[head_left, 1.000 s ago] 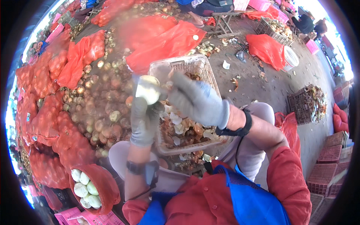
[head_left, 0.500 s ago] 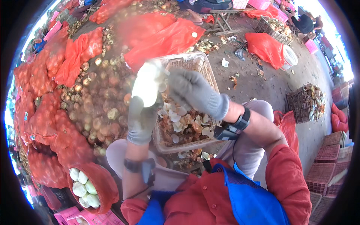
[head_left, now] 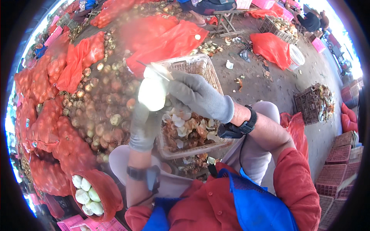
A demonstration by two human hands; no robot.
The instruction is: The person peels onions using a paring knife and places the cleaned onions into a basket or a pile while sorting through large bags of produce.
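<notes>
My left hand, in a grey glove, is closed around a peeled onion that looks bright white from glare. In my right hand, also gloved in grey, is a knife; its thin blade lies across the onion's upper end. The glove hides the handle. Glare hides whether the pale round part above the blade is cut loose. Both hands are over the left side of a plastic crate holding brown and white onion peels.
Unpeeled onions lie heaped on the left beside full red mesh sacks. A red-lined container of peeled onions stands lower left. Right are a peel-filled crate, a white bucket and stacked crates. Another person sits at the top.
My right hand has slowed from a blur and turned slightly, so the knife blade now shows across the onion's top. My left hand keeps its hold in nearly the same place.
</notes>
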